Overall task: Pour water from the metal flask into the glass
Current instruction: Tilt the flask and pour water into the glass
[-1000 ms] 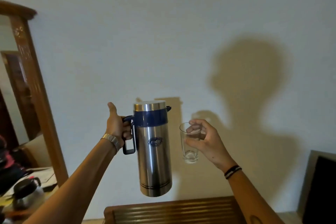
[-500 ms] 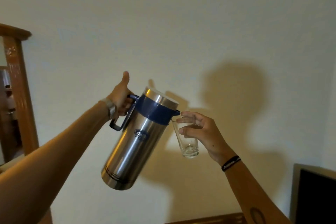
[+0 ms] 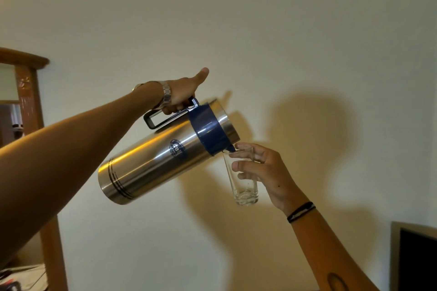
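The metal flask, steel with a dark blue collar, is held in the air and tipped far over, its base down to the left. My left hand grips its black handle from above, thumb stretched out. The blue spout rests at the rim of a clear glass, which stands upright in the air. My right hand holds the glass around its upper half. No water shows in the glass or at the spout.
A plain wall fills the background. A wooden mirror frame stands at the left, with papers low beside it. A dark screen sits at the lower right.
The flask has gone from upright to steeply tipped, its top swinging right and its spout reaching the glass rim. The glass stayed upright in the right hand. The camera has tilted upward.
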The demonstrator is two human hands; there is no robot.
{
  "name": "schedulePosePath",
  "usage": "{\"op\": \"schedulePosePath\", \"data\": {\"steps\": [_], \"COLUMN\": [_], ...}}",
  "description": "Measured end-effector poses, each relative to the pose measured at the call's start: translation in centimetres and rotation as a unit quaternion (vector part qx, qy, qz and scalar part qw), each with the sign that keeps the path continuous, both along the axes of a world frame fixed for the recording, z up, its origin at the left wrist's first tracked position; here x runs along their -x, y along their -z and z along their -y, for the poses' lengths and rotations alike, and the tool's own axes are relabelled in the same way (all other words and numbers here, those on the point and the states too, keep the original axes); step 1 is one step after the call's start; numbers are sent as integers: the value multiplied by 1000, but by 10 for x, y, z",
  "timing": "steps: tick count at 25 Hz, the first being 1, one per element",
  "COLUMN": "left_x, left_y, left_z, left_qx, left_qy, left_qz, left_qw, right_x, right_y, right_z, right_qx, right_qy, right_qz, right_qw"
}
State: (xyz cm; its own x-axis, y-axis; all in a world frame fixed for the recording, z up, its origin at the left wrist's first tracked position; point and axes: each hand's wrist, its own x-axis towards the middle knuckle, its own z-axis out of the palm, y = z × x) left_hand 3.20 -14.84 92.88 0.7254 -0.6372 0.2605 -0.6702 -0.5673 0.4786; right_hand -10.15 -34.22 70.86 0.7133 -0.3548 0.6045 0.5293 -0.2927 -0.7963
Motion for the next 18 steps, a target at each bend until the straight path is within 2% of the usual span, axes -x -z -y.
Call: {"op": "schedulePosePath", "data": {"steps": [3, 8, 18], "left_x": [2, 0, 11], "left_y": [-4, 0, 3], "left_z": [6, 24, 57], "left_qx": [-41, -121, -184], "left_qy": [1, 17, 16], "left_qz": [34, 144, 251], "left_qw": [999, 982, 950], "right_x": [1, -1, -9], "right_y": [-2, 7, 25], "right_z": [1, 2, 1], "right_qx": [15, 26, -7], "right_qy": [1, 8, 4], "right_qz": [-7, -21, -21], "right_qw": [1000, 999, 1000]}}
